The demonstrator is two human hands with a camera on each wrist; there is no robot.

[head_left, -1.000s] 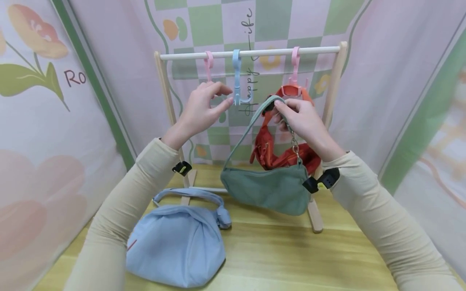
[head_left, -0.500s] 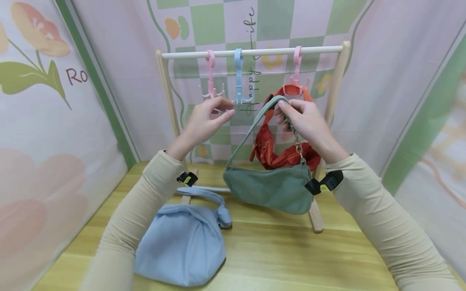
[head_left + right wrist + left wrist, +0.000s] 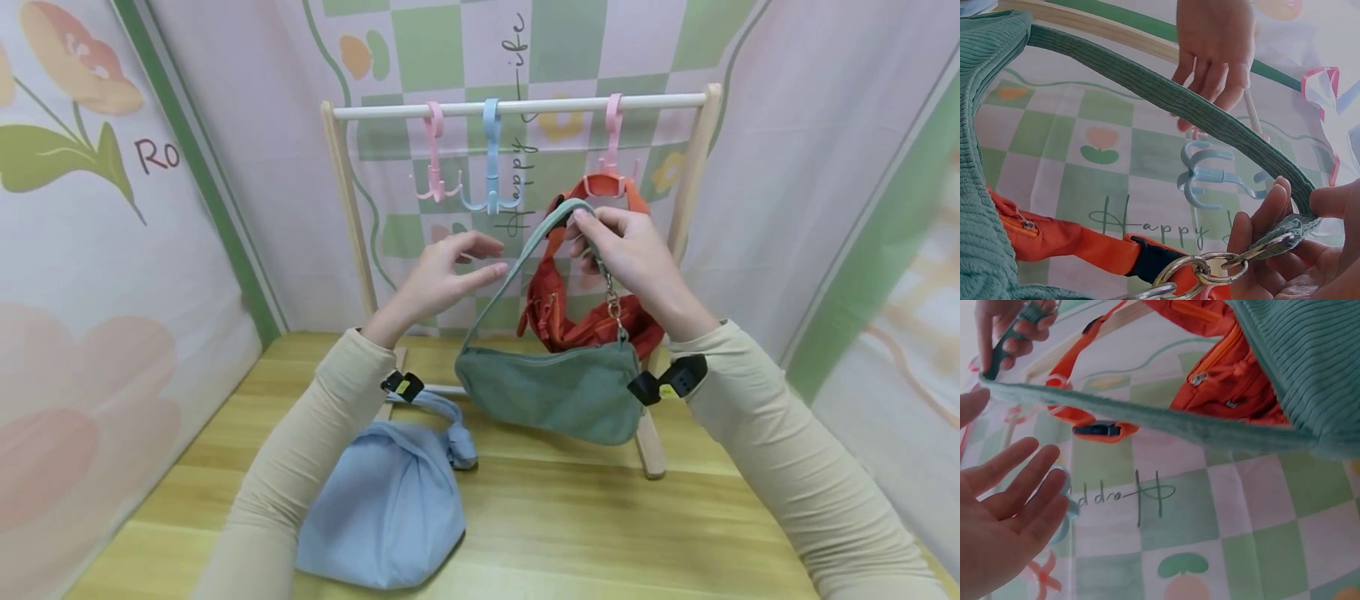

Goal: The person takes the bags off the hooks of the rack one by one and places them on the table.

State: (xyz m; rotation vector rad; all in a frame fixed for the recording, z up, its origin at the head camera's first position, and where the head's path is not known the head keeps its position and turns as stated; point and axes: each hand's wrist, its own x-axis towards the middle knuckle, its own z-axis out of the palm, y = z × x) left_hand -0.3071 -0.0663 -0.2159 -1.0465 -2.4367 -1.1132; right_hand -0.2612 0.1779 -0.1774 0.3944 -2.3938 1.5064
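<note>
A green corduroy shoulder bag (image 3: 551, 392) hangs in the air by its strap (image 3: 536, 237), which my right hand (image 3: 626, 250) pinches near the top, beside the chain links (image 3: 1200, 269). My left hand (image 3: 450, 275) is just left of the strap, its fingers spread and relaxed, holding nothing. In the left wrist view that hand (image 3: 1010, 512) appears below the strap with a gap at the fingers. Above it, a blue hook (image 3: 492, 179) hangs on the rod with bare prongs. Behind the green bag, a red-orange waist bag (image 3: 555, 308) hangs from the right pink hook (image 3: 612, 142).
A rack with a white rod (image 3: 555, 106) and wooden legs (image 3: 651, 450) stands at the back of the wooden table (image 3: 570, 525). Another pink hook (image 3: 434, 158) hangs at left. A light blue handbag (image 3: 390, 508) lies on the table, partly behind my left forearm.
My left hand has moved down and right, away from the hooks and closer to the green strap. My right hand and the green bag have stayed nearly in place.
</note>
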